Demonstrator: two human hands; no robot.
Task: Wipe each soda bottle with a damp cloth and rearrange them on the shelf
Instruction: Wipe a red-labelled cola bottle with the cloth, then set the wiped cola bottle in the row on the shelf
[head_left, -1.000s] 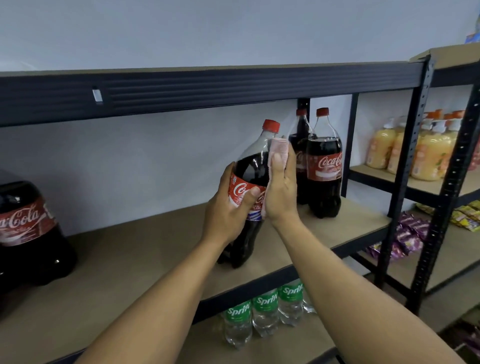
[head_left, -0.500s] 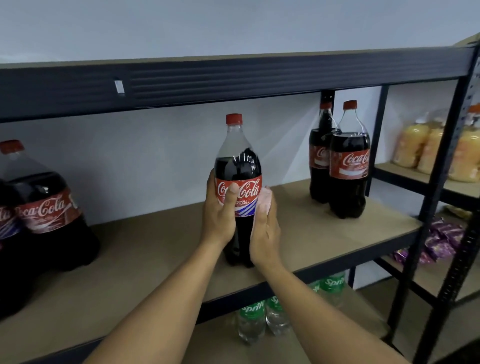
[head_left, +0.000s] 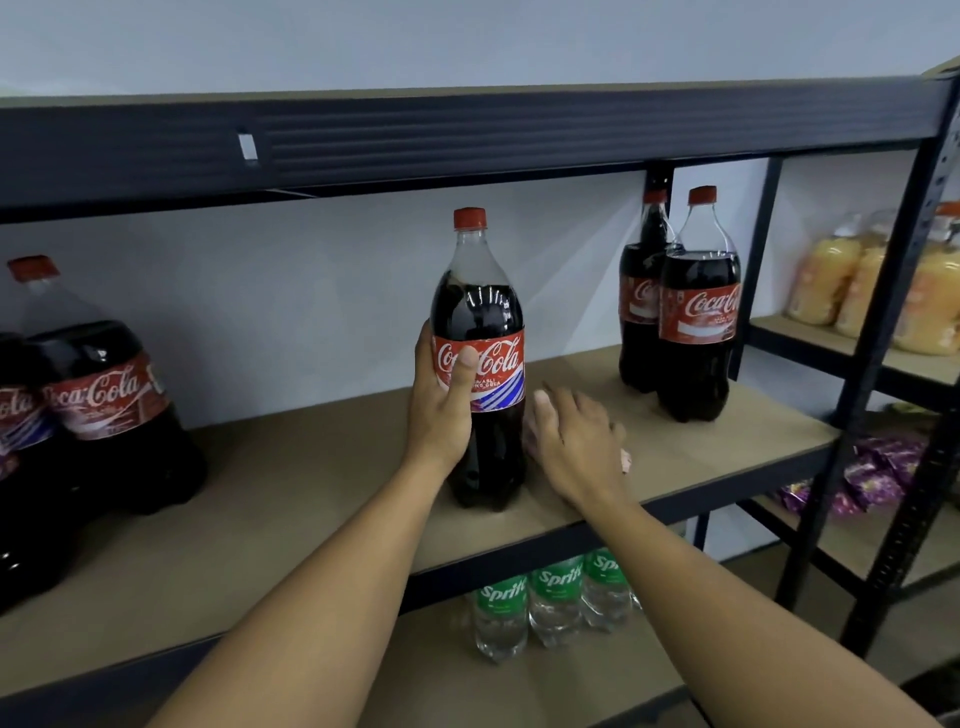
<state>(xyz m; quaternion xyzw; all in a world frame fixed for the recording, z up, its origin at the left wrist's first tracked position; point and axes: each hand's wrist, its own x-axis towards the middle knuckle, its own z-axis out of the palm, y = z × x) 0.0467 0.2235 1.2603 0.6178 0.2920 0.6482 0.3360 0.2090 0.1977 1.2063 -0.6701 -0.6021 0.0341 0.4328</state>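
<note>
1. Task item: the centre cola bottle (head_left: 478, 322), tall, clear plastic, red screw cap. Dark cola fills it to the shoulder and the neck above is clear. It has a red wrap label with a white script logo and blue-and-white stripes at the lower right corner. Glossy highlights show on the shoulder.
2. It stands upright on the tan fibreboard shelf (head_left: 311, 467) of a dark metal rack, roughly mid-shelf, towards the front edge.
3. The left hand (head_left: 441, 415) grips the bottle at label height from its left side. The thumb lies across the label front and the fingers wrap behind, out of sight.
4. The right hand (head_left: 571, 441) is just right of the bottle's lower body, palm down, fingers spread and nearly straight. It rests on a pink cloth (head_left: 626, 460) lying on the shelf, and only small pink edges show past the hand. Cannot tell if the thumb touches the bottle.
5. Right end of the same shelf: two more red-capped cola bottles (head_left: 698, 332), upright, one behind the other, well apart from the centre one.
6. Left end: left-side cola bottles (head_left: 104, 405), same red labels, blurred, partly cut by the frame edge.
7. Shelf below: a row of clear Sprite bottles (head_left: 553, 597) with green labels, upright.
8. Neighbouring rack on the right: blurred orange-filled bottles (head_left: 831, 275), with purple packets (head_left: 872, 473) on the shelf below them.
</note>
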